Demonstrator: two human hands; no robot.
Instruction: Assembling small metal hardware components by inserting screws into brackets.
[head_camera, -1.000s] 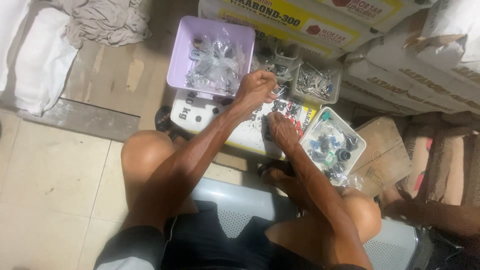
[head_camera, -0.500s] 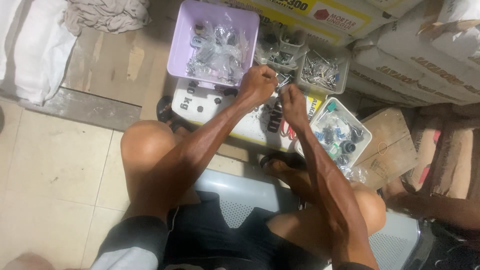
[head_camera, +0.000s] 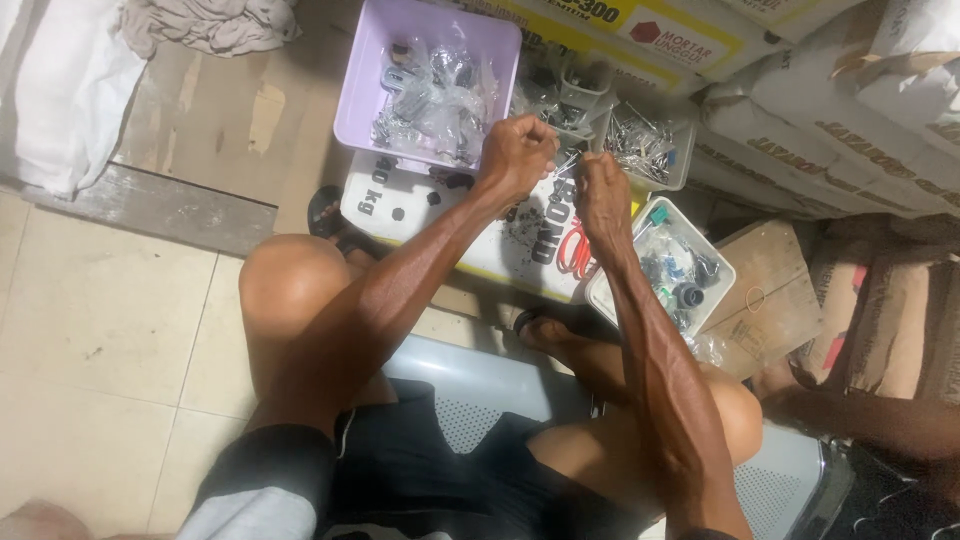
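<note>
From my remote seat, starting at nine o'clock, white cloth (head_camera: 60, 95) lies heaped at the far left edge, with bare wood floor and pale tiles (head_camera: 100, 330) below it, the widest open room in view. Toward eleven o'clock sits the lilac tub (head_camera: 365, 90), filled with clear bags of small metal parts. Under it lies a white printed sack (head_camera: 420, 215), dotted with dark bits.

Since half a second ago, the left hand (head_camera: 515, 155) has lifted slightly and now sits just below the tub's right corner, fist curled tight, fingers narrow, pinching one end of a small metal piece (head_camera: 566, 165). The right hand (head_camera: 603, 195) has closed in beside it at twelve o'clock, fingers also narrow, gripping the other end; the piece is too small to tell its kind. Both hands hover above the sack, nearly touching.

At one o'clock stand small clear containers (head_camera: 640, 145) of metal fittings. Red scissors (head_camera: 575, 250) lie under the right wrist. At two to three o'clock a white tray (head_camera: 715, 270) holds dark fittings. Beyond, stacked sacks (head_camera: 830, 130) crowd the right edge, leaving little room.
</note>
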